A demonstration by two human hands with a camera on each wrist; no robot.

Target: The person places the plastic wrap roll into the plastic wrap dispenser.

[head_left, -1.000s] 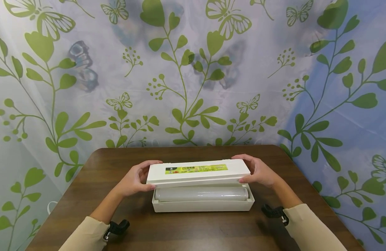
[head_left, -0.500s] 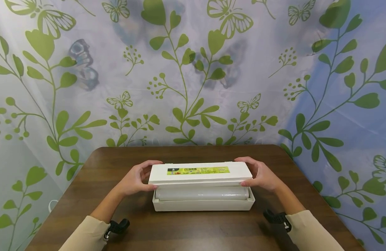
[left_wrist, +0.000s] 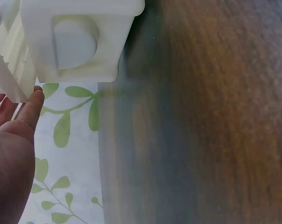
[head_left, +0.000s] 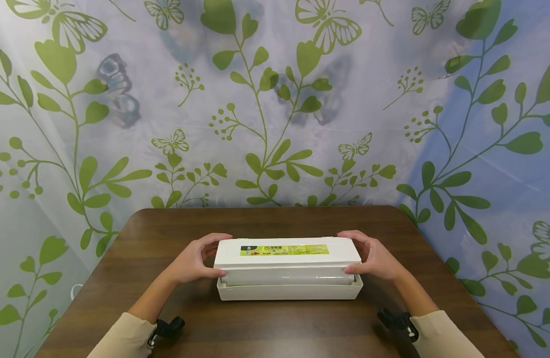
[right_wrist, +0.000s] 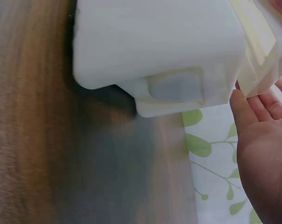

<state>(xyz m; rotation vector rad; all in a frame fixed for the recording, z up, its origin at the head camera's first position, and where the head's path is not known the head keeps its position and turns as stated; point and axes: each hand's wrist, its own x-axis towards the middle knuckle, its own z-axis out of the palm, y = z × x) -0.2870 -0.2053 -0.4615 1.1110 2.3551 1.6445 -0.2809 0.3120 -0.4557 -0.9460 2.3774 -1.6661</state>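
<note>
on the table point(head_left: 123, 258), both hands pinch a lid point(head_left: 287, 254) over the roll point(head_left: 287, 280) inside the box point(head_left: 289, 292)

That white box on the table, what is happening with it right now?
A person holds the white lid of a cling film dispenser box at both ends, the left hand on one end and the right hand on the other. The lid sits low over the base, with the roll of film showing in the narrow gap along the front. The box stands on a dark wooden table.
</note>
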